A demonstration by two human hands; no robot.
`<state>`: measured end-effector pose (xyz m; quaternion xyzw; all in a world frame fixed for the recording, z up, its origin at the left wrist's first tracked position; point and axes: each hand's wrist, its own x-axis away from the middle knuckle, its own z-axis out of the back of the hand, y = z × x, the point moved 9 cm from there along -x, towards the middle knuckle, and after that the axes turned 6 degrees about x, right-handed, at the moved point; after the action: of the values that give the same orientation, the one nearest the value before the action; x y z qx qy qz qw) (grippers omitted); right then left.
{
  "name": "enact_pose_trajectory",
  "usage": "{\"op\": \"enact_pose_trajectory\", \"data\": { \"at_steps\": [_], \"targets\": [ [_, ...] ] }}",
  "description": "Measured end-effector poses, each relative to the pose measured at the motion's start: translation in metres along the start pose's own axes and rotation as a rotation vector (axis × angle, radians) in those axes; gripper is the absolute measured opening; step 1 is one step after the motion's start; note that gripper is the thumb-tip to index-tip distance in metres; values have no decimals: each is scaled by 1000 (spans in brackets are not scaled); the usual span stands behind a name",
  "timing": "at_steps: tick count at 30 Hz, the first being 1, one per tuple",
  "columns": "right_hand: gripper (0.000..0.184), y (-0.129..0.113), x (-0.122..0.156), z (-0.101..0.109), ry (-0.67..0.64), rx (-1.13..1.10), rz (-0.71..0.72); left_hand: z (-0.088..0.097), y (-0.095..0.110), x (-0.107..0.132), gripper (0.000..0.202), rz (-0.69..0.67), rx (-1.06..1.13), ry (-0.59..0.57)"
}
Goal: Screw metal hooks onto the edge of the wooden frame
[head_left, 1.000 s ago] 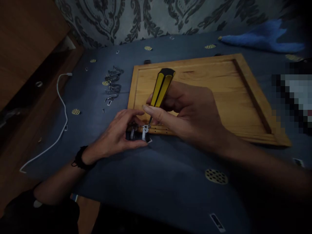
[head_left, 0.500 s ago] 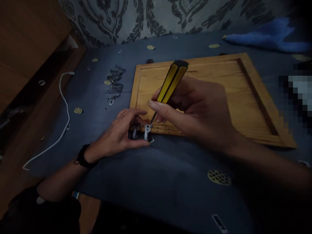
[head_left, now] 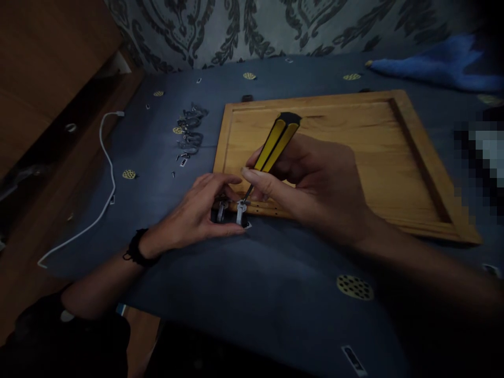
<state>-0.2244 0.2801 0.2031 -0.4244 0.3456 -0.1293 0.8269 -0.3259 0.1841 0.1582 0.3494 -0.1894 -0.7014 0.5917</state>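
My right hand (head_left: 315, 184) grips a screwdriver (head_left: 277, 142) with a yellow and black handle, its fingers wrapped round the lower part. The tilted shaft runs down to a metal hinge (head_left: 241, 210) on the near edge of a wooden cabinet door (head_left: 354, 157). The tip meets the upper part of that hinge. Around the hinge curls my left hand (head_left: 197, 210), thumb against its lower end and fingers over the door edge. A second hinge (head_left: 221, 210) sits just left of it, partly covered by the left hand. Small holes show in the wood to the right.
Several loose hinges (head_left: 191, 126) and small screws (head_left: 183, 156) lie left of the door on the dark blue patterned cloth (head_left: 275, 294). A white cable (head_left: 112, 173) runs along the left side. At the back right rests a blue cloth item (head_left: 433, 63). Wooden furniture (head_left: 51, 63) stands on the left.
The screwdriver has dropped a little, its tip now on the hinge instead of at its right side. My left hand keeps its place at the hinge. The whole view has shifted slightly.
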Motion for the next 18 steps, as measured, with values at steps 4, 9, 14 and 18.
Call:
{"op": "enact_pose_trajectory", "data": {
  "at_steps": [4, 9, 14, 18],
  "targets": [
    [12, -3, -2, 4, 12, 42, 16, 0, -1, 0, 67, 12, 8, -11],
    [17, 3, -10, 17, -17, 333, 46, -1, -1, 0, 71, 40, 25, -27],
    [22, 41, -14, 6, -253, 812, -68, -3, -4, 1, 72, 23, 44, -9],
    [33, 58, -11, -5, -428, 1002, -181, -4, -5, 0, 72, 5, 63, -3]
  ]
}}
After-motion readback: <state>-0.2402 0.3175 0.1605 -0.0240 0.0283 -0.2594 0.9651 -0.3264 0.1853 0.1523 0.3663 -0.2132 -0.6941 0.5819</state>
